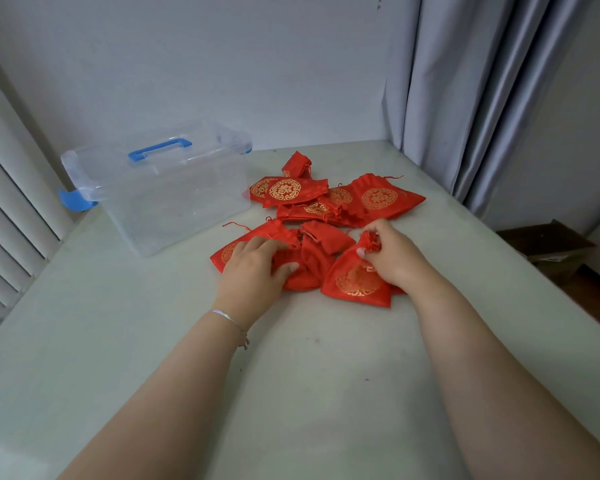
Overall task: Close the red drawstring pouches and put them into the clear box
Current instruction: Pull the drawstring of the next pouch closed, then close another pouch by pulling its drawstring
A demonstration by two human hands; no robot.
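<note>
Several red drawstring pouches with gold round prints lie in a loose pile (pixel 326 199) in the middle of the pale table. My right hand (pixel 394 256) pinches the gathered neck of one pouch (pixel 357 280) that lies flat at the front right of the pile. My left hand (pixel 253 271) rests on plain-side-up pouches (pixel 309 258) at the front left, fingers spread over the cloth, thumb against a fold. The clear box (pixel 174 192) stands at the back left with its lid, which has a blue handle, tilted behind it. I see no pouch inside it.
A white wall runs behind the table (pixel 309 375), a grey curtain (pixel 482 98) hangs at the right, and white slats (pixel 11 220) line the left edge. A brown cardboard box (pixel 551 247) sits on the floor beyond the right edge.
</note>
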